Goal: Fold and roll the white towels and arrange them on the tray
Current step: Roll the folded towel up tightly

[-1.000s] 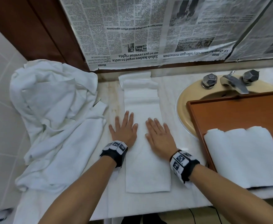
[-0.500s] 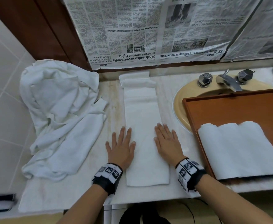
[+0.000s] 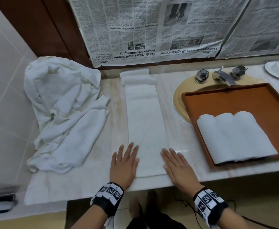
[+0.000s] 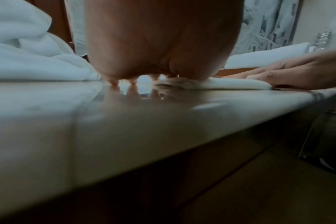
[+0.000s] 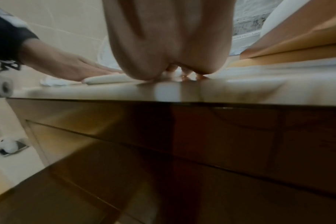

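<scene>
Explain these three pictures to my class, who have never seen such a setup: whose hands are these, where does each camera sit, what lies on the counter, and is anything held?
A person, not a machine, works here, wearing three cameras. The head view looks down on the pale marble counter. The left hand and right hand lie flat with straight fingers along the two long edges of the long folded white towel strip, at its near end; neither grips anything. Left of it lies a crumpled heap of white towels. To the right, an orange-brown wooden tray over the sink holds three rolled white towels. The two low, blurry pictures come from wrist cameras looking along each palm.
</scene>
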